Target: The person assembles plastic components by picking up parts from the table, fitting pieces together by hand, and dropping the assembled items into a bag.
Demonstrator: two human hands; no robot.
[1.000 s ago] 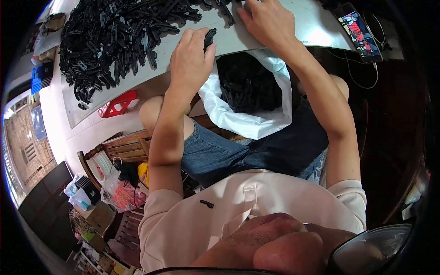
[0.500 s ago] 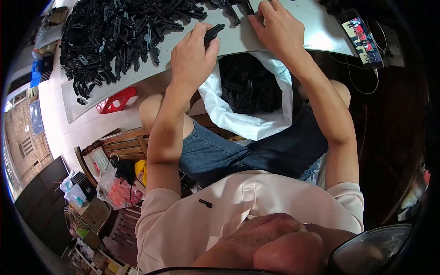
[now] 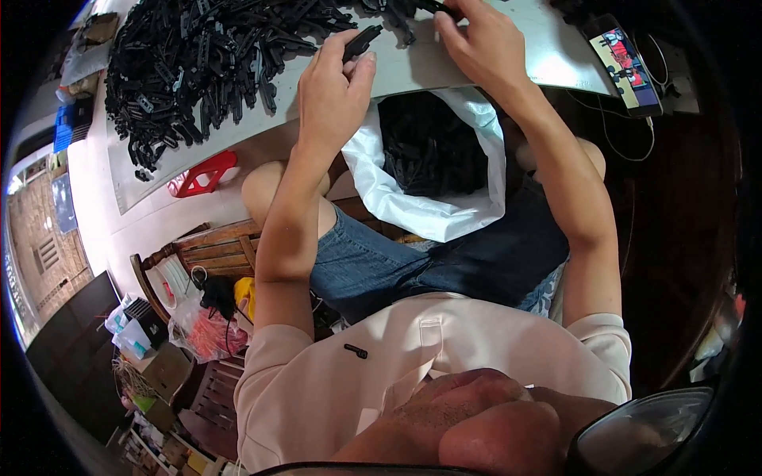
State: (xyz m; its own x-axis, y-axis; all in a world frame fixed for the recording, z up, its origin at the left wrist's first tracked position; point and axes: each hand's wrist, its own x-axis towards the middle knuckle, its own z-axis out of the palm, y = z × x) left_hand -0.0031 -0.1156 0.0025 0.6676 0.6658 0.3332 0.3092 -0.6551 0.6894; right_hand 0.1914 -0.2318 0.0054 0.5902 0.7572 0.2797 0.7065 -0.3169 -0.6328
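Note:
A black plastic part [image 3: 363, 43] is gripped between the thumb and fingers of my left hand [image 3: 332, 89], above the table's near edge. My right hand [image 3: 488, 47] is closed on another slim black part [image 3: 435, 7] at the top edge of the picture; its fingers are partly cut off there. To the left of my hands, a large heap of similar black parts [image 3: 202, 63] covers the white tabletop [image 3: 421, 70]. Below my hands, between my knees, an open white sack [image 3: 444, 224] holds many black parts [image 3: 429, 151].
A lit phone [image 3: 627, 67] with a white cable [image 3: 653, 139] lies at the table's right end. A red plastic stool [image 3: 202, 174] stands under the table's left side. Lower left are a wooden bench [image 3: 214, 246] and a plastic bag of pink stuff [image 3: 210, 329].
The part in my right hand has tipped from upright to nearly level, pointing left. My left hand has shifted slightly up and left with its part.

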